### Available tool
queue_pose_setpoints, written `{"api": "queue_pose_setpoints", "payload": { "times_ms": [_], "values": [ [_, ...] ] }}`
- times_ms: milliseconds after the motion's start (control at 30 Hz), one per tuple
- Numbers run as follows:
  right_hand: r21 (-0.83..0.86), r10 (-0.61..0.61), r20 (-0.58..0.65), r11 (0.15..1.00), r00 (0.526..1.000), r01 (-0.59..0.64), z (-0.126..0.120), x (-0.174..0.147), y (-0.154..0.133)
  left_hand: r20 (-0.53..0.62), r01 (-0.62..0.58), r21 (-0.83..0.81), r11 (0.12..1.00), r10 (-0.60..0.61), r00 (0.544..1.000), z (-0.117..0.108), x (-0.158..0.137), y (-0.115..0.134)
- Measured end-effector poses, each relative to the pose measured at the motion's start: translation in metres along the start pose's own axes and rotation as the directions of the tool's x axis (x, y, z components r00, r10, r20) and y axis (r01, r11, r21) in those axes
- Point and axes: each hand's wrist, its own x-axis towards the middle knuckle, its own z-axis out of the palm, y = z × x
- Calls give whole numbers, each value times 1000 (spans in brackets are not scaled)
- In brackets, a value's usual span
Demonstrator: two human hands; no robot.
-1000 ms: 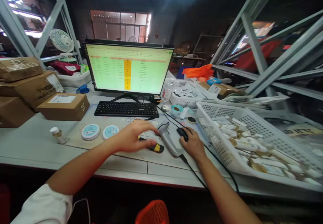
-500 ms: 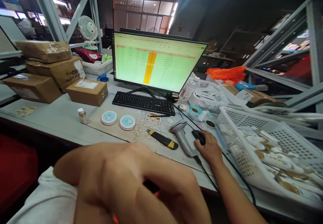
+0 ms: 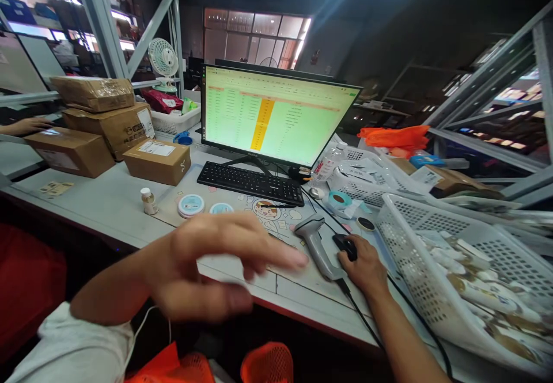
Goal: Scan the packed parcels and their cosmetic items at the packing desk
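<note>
Left hand (image 3: 203,268) blurred, spread, empty, above desk (image 3: 108,210) edge; low sweep could knock scanner (image 3: 320,250). Right hand (image 3: 366,265) curled over mouse (image 3: 345,246), right of scanner; cables (image 3: 362,315) flanking forearm (image 3: 395,325) might snag. Surface: cartons (image 3: 158,167) left, mat (image 3: 279,230) centre, perforated basket (image 3: 421,285) right. Room: dim, metal racking (image 3: 97,20) both sides, window (image 3: 263,29) behind monitor (image 3: 242,118).

- We have moved our left hand (image 3: 177,262) away from the camera and stretched out its fingers.
- Another person's hand (image 3: 38,123) has come into our view near the cardboard boxes (image 3: 71,151).
</note>
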Motion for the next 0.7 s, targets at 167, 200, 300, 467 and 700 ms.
{"api": "queue_pose_setpoints", "payload": {
  "times_ms": [167, 200, 300, 467, 700],
  "values": [
    [-19, 14, 14, 1000, 1000, -13, 4, 1, 3, -340, 285, 593, 753, -87, 937, -49, -63, -101],
    [-19, 23, 20, 1000, 1000, -22, 5, 1, 4, -430, 397, 665, 633, -111, 896, -60, -87, -120],
    [-18, 42, 31, 999, 999, -42, 5, 3, 5, -678, 702, 586, 405, -229, 699, -85, -162, -164],
    [-20, 9, 5, 1000, 1000, -9, 7, 1, 8, -704, 918, 318, 236, -590, 396, -91, -225, -204],
    [59, -110, -150, 991, 983, 120, -3, 12, 5, -447, 838, 509, 198, -771, 454, -90, -208, -201]
  ]
}}
